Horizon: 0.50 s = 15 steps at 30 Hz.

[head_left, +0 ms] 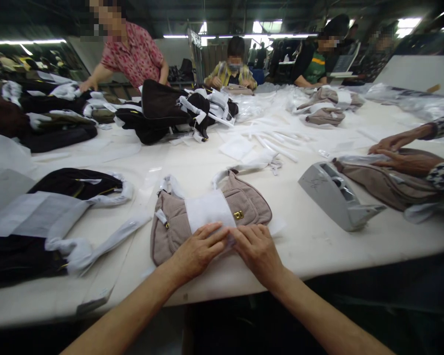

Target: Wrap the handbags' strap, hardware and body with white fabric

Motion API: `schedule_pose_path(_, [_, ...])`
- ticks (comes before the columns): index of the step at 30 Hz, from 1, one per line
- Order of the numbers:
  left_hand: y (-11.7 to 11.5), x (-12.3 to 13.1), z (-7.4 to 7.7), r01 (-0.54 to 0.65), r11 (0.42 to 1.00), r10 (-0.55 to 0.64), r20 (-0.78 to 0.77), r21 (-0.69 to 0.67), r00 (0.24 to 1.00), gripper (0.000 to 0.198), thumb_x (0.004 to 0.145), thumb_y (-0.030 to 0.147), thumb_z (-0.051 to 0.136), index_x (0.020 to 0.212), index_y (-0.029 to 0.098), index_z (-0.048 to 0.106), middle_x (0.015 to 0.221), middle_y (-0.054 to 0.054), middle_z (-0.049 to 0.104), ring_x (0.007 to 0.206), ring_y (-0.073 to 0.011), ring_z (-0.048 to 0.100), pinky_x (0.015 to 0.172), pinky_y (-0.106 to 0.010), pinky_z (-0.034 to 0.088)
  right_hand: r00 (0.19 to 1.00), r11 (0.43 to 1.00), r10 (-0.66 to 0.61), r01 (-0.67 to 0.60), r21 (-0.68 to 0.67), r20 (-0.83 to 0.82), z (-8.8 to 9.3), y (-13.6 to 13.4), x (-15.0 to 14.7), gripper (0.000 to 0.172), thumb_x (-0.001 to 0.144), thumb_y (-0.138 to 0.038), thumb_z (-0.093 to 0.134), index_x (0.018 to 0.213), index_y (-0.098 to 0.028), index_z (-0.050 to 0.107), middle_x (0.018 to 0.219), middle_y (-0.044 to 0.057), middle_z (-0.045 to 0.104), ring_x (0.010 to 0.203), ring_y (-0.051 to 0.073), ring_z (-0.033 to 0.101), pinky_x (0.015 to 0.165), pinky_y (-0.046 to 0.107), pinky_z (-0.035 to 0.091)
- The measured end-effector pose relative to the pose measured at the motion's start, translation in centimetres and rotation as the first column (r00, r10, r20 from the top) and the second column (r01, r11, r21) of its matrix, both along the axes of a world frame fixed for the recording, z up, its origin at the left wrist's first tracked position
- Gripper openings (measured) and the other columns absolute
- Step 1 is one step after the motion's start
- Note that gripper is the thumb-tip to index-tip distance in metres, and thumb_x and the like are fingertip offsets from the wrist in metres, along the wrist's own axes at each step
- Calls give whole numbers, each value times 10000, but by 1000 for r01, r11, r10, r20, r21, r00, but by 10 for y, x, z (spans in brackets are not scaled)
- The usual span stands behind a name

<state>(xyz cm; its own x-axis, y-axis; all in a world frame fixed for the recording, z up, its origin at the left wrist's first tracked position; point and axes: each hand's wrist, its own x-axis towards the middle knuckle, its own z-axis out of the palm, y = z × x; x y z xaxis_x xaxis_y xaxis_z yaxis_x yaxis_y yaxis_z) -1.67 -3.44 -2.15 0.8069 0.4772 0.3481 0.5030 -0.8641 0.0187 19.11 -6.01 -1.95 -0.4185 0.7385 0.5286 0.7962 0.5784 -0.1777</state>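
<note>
- Bag factory packing floor: long white worktable (318,236) w/ several workers seated round it.
- Piles of black bags (170,111) & tan bags (323,111), paper-wrapped straps, loose white wrapping strips (277,143).
- Overhead fluorescent tube lights (25,42); grey tape dispenser (336,197).

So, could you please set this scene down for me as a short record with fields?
setting: long white table in a workshop
left hand: flat on the white wrap around a beige bag
right hand: beside it, fingers on the wrap's lower edge
to the right: grey tape dispenser; a co-worker's hands on another beige bag
to the left: dark bags, some wrapped in white
far side: more people at work
</note>
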Motion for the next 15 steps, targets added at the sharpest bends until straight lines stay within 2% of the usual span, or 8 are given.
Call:
schedule_pose_path(2, [-4,-1,-1,-48,998,45,80,30,996,230,874,131,411,1065,153,537,1228,-120,481,1197,-225,398,973,-390,399,997,998,49,-51,23,51,-5,10,-1,261,866,-205,483,1118,-154,528,885,76,628,808,193,528,758,354,345])
schedule_pose_path(5, [-18,-8,2,-241,971,236,170,8,957,251,853,143,447,1095,136,512,1116,-128,530,1176,-232,422,964,-401,411,997,998,56,-56,-8,54,-14,18,-1,318,834,-217,543,1143,-145,518,903,72,620,827,199,513,773,359,339])
schedule_pose_path(7, [-29,-14,5,-318,948,315,172,-11,933,312,833,211,500,1130,116,491,1113,-141,544,1181,-259,419,966,-428,406,998,999,46,-45,-15,50,-17,18,0,344,813,-197,569,1150,-153,517,924,70,614,841,205,503,777,363,337])
schedule_pose_path(10, [-42,-21,4,-329,944,321,181,18,930,380,805,278,550,1147,125,485,1163,-148,543,1176,-283,432,959,-467,403,998,1000,28,-28,0,54,-13,13,0,348,799,-183,577,1143,-160,529,918,75,610,843,212,496,776,368,339])
schedule_pose_path(13, [-46,-21,-3,-372,928,354,267,15,896,323,814,219,536,1128,153,497,1146,-126,565,1154,-261,465,945,-452,424,999,999,12,-14,44,38,-5,2,-5,313,812,-182,558,1125,-161,544,923,84,606,859,218,499,801,387,341])
schedule_pose_path(15, [-46,-20,-8,-373,928,358,318,-16,878,315,816,204,536,1125,156,496,1133,-123,570,1147,-247,474,932,-425,447,998,995,57,-56,80,-10,-5,-8,-12,263,829,-173,536,1091,-170,561,933,83,604,867,209,505,807,381,354])
